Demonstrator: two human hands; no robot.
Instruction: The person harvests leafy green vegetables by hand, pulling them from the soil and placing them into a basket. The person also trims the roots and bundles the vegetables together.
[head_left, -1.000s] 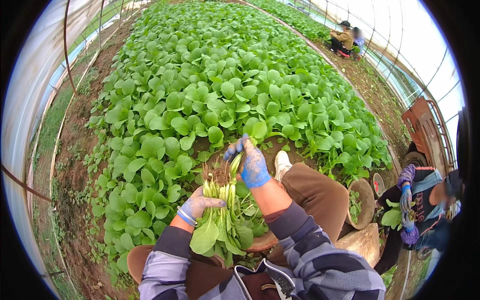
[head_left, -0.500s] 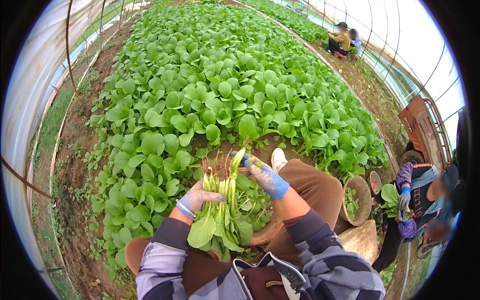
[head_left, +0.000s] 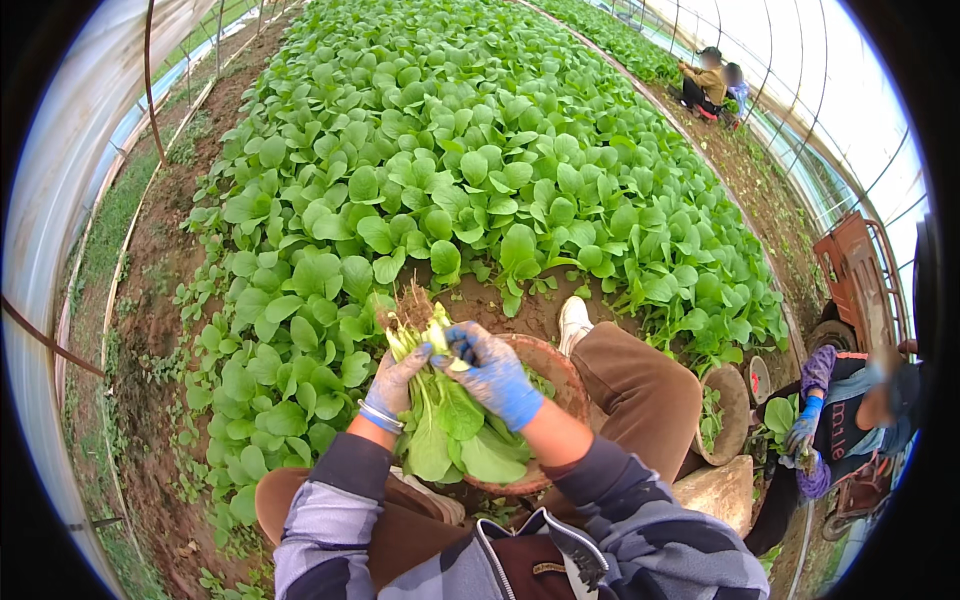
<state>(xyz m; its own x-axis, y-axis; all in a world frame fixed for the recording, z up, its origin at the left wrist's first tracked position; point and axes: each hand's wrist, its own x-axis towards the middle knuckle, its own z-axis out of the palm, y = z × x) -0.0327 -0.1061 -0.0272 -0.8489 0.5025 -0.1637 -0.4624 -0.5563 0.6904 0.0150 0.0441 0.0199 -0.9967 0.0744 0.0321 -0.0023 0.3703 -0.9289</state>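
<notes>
Both hands close on one bunch [head_left: 440,410] of leafy greens held roots-up just above the basket [head_left: 560,375], the left hand [head_left: 395,375] wrapped around its stems, the right hand [head_left: 495,375] pinching near them, and keeping the stems aligned would probably make the bunch tidier.
</notes>
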